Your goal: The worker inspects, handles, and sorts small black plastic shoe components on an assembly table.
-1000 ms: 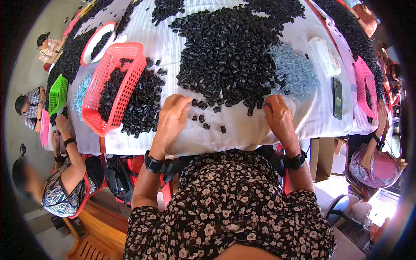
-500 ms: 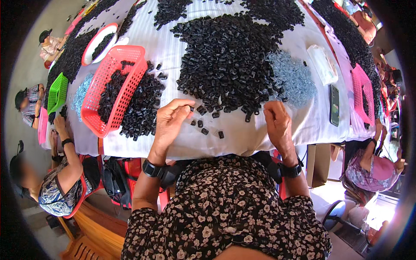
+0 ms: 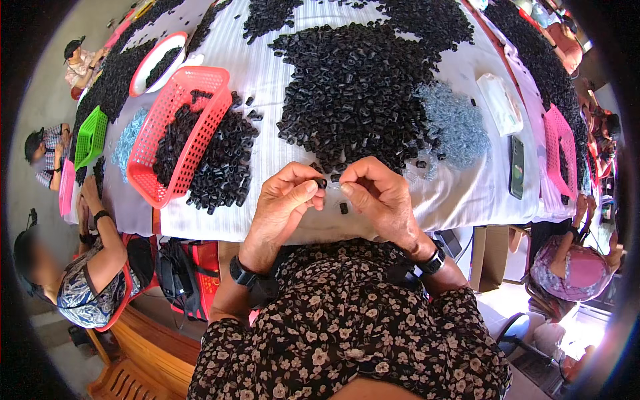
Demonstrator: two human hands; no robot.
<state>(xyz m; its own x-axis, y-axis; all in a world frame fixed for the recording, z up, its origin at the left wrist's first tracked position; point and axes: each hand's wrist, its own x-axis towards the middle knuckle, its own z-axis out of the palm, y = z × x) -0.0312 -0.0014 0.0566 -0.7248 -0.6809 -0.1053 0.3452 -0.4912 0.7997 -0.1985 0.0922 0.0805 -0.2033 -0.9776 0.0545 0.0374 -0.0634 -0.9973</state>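
Note:
In front of me, my left hand (image 3: 283, 203) pinches a small black plastic piece (image 3: 323, 183) between thumb and forefinger. Close to its right, my right hand (image 3: 381, 200) has thumb and fingertips pressed together; whatever sits between them is too small to make out. Just beyond both hands spreads a big heap of black plastic pieces (image 3: 347, 93). A pile of small clear bluish parts (image 3: 459, 127) adjoins the heap on the right. To the left, a coral-red basket (image 3: 200, 157) tilts among more black pieces (image 3: 230, 170), with others inside it.
A dark phone (image 3: 517, 167) and a white plastic packet (image 3: 499, 107) lie to the right. Farther out are a pink basket (image 3: 552, 143), a green basket (image 3: 91, 137) and a red-rimmed white basin (image 3: 140, 75). Co-workers sit along both sides; one person's arm (image 3: 107, 233) is at left.
My right hand has moved left and nearer to me from the clear parts, meeting my left hand, which has shifted right and slightly nearer with the black piece.

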